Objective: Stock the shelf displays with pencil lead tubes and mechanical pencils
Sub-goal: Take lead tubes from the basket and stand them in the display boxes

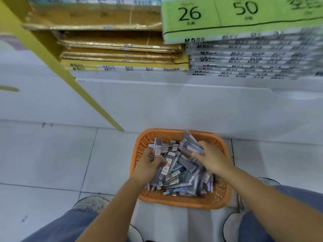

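Single head view, wide-angle, facing steeply down and slightly forward; orange basket [181, 201] close below centre, shelf base [174, 105] beyond, own legs [66, 226] at bottom edge

One basket [174, 133]; two hands [149, 162] [210, 158]; two shoes [90, 203] [267, 181]; lead packs [181, 170] uncountable.

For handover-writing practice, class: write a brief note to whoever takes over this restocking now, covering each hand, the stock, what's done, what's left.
Left hand: grips lead tube packs.
Right hand: grips a thicker bundle of packs.
Stock: orange basket on the floor, heaped with lead tubes and mechanical pencils.
Done: nothing shelved in view.
Left: shelve both handfuls, then the rest.
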Tool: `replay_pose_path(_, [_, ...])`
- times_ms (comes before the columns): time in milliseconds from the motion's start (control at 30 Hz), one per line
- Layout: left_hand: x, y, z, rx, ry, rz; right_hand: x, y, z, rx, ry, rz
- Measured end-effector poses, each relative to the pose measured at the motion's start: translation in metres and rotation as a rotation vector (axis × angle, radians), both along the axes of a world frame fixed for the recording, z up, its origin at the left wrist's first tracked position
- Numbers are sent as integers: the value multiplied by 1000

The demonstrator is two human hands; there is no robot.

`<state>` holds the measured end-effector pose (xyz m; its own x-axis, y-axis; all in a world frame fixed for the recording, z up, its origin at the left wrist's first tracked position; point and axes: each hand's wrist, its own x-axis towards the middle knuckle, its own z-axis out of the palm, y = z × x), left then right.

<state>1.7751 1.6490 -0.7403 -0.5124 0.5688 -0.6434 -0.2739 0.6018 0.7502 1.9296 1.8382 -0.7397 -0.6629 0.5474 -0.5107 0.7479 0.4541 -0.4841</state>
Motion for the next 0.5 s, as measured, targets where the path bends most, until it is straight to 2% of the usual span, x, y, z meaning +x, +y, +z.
replay_pose_path(100, [8, 7, 32, 144, -176, 130, -2, -9, 45, -160, 218, -147])
replay_pose_path(167, [15, 13, 58, 231, -256, 202, -6, -20, 80, -226, 329, -167])
replay_pose_path(267, [24, 19, 101, 418, -369, 175, -9, -41, 129, -311, 446, -166])
replay_pose_path(367, [30, 16, 143, 533, -381, 151, -13, -60, 171, -341, 543, -131])
replay_pose_path(500, [28, 10, 197, 637, -356, 277, -19, -77, 224, -443, 682, -115])
